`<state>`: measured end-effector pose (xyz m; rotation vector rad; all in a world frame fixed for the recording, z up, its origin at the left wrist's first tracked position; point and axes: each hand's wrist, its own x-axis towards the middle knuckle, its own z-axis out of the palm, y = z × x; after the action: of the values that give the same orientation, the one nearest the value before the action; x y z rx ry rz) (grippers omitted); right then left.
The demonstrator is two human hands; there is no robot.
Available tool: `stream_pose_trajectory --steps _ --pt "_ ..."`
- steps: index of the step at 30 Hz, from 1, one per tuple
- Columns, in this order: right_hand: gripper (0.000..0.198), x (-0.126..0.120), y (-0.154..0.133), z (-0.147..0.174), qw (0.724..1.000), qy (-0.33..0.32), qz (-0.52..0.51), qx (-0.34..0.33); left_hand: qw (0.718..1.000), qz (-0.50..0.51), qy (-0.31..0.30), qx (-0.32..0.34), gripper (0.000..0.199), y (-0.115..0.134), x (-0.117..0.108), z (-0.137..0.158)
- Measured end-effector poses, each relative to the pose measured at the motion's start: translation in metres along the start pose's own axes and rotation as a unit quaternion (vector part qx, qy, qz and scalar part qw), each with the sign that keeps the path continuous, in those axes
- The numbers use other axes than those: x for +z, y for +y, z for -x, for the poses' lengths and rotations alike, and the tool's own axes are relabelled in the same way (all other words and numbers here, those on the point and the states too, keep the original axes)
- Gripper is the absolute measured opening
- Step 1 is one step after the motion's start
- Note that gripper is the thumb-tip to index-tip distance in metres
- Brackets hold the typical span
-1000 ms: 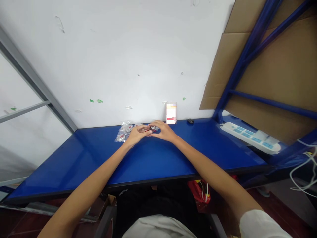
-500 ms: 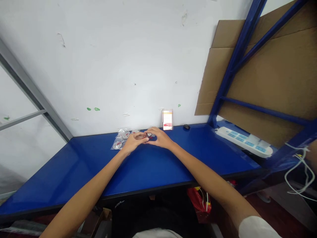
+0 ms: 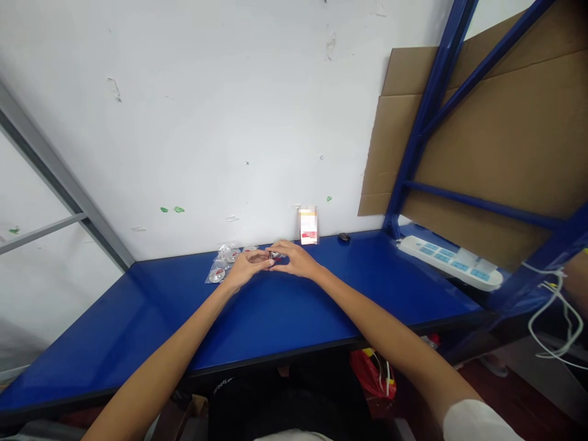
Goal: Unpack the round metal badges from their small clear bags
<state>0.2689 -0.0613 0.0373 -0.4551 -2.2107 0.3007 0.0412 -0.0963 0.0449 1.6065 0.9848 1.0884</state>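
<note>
Head view:
1. Small item [image 3: 271, 255], partly hidden, between left hand [image 3: 245, 268] and right hand [image 3: 296, 260]; I see both clamped on it from nine and three o'clock, presumably for steadiness.
2. Clear packets [image 3: 217, 275], nine o'clock, perhaps for easy reach.

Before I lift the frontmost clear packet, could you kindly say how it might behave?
The clear packet shows loose film corners, so its edges are probably floppy. Its shine suggests it may be slippery. Lying flat, it seems unlikely to tip.
</note>
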Motion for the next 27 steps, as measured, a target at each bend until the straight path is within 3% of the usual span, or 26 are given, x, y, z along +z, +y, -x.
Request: stream_pose_trajectory --steps 22,27 --pt "0.047 0.0003 -0.0067 -0.0003 1.0 -0.002 0.01 0.009 0.999 -0.043 0.02 0.001 0.051 0.0001 -0.0007 0.0015" --pt "0.056 0.0004 -0.007 0.0002 1.0 -0.006 0.018 0.023 0.999 -0.04 0.023 -0.002 0.051 -0.0003 0.0001 0.0006"
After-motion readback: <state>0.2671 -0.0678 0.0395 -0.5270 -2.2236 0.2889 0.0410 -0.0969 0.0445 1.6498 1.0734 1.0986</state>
